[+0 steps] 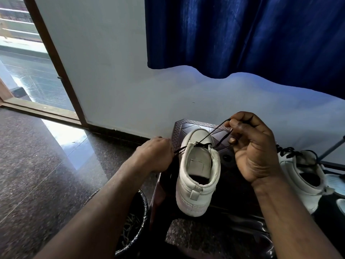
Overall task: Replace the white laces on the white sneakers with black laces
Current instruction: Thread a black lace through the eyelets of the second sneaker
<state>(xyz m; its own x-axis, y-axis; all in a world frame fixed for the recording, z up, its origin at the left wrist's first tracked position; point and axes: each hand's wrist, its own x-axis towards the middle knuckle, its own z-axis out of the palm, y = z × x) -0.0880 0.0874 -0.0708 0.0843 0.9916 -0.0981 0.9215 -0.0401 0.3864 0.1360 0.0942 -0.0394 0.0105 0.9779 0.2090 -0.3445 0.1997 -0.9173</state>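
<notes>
Black lace crosses sneaker (toe eyelets); left hand, right hand each grip pinched on end.

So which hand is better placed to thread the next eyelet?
Probably right: the right hand pinches the thin black lace, raised over the white leather sneaker; the left hand grips the other strand low beside the collar.

The left hand is hiding its own fingertips, so the lace is vanishing into the fist there. The sneaker tongue is blocking the eyelets. The right hand is covering part of the other sneaker, and the left arm is cutting across the bin.
</notes>
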